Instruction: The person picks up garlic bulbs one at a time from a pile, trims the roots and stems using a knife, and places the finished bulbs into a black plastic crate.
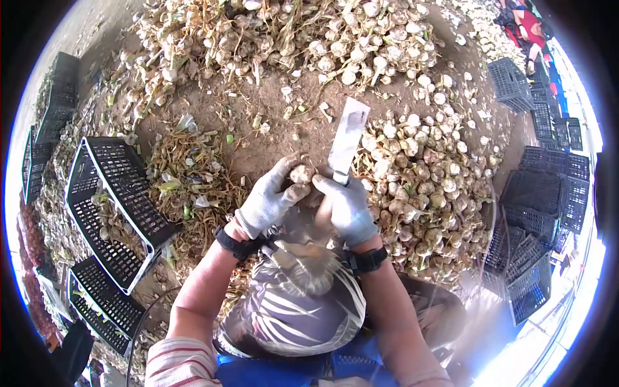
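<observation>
In the head view, my left hand (267, 200), in a pale work glove, is closed around a garlic bulb (301, 173). My gloved right hand (349, 205) grips a knife with a broad, flat blade (349, 137). The blade points away from me and slightly right; its handle is mostly hidden by the fingers. Both hands are close together above my lap, with the right thumb near the bulb. Right of the knife lies a heap of trimmed garlic bulbs (419, 187). A pile of dry stalks and leaf scraps (190, 171) lies left of my left hand.
A large heap of garlic with stalks (284, 39) spreads across the far ground. Black plastic crates stand on the left, one tilted (126, 174), and more crates (532, 193) are stacked at the right. Another person (530, 29) is at the far upper right.
</observation>
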Demonstrator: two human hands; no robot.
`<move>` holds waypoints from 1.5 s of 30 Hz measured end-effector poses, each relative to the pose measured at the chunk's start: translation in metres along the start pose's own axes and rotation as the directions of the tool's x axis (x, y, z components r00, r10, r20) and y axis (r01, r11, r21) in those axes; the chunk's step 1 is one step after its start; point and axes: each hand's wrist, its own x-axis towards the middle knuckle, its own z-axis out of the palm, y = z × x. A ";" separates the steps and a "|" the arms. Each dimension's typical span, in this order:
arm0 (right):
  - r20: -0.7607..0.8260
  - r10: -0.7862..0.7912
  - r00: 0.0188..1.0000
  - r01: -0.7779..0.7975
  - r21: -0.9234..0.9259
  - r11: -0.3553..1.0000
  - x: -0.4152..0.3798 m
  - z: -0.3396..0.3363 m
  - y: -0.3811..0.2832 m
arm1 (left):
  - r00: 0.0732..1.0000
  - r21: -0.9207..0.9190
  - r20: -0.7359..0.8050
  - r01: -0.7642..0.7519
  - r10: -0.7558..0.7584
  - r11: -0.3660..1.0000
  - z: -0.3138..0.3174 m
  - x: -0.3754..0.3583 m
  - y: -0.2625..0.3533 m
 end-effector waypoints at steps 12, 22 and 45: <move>-0.023 -0.073 0.997 0.065 -0.239 0.969 -0.049 0.008 -0.034 | 0.733 -0.504 -0.673 -0.551 0.097 0.665 -0.100 -0.081 0.051; -0.173 -0.087 0.981 0.056 -0.176 0.983 -0.050 -0.011 0.010 | 0.561 -0.440 -0.789 -0.227 -0.253 0.869 -0.127 -0.224 -0.055; -0.117 0.149 0.982 -0.184 -0.412 0.893 -0.017 0.030 0.049 | -0.082 -0.269 -0.910 -0.631 -0.407 0.728 -0.237 -0.294 -0.057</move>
